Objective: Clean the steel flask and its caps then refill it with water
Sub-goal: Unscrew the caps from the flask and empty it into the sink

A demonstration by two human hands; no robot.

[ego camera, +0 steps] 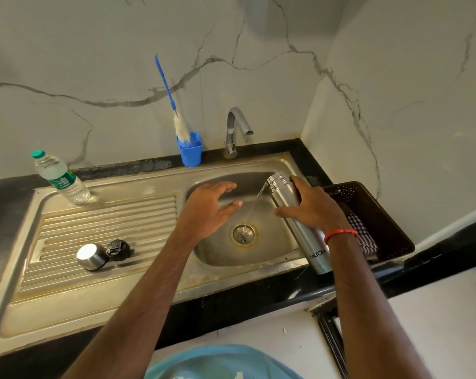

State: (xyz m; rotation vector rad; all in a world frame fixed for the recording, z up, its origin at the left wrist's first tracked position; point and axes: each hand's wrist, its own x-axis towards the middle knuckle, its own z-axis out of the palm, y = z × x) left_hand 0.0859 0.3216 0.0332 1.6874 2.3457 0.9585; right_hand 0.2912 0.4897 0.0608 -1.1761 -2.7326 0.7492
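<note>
Steel is what the flask [299, 214] is made of, and it sits at the right of the middle of the frame, tipped with its open mouth pointing up and left over the sink [231, 269]. The right hand [313, 212] grips the flask around its upper part, with the fingers curled round it. A thin stream of water [254, 203] runs from the mouth down to the drain [243, 235]. The left hand [209, 209] floats over the bowl of the sink with its fingers spread wide, and it holds nothing. At the lower left, on the ribbed draining board, lie the steel cap [90, 256] and the black cap [118, 250], touching each other. A plastic water bottle [60, 177] stands at the left. A blue cup [190, 150] with a bottle brush [174, 110] in it stands near the tap [235, 131].
</note>
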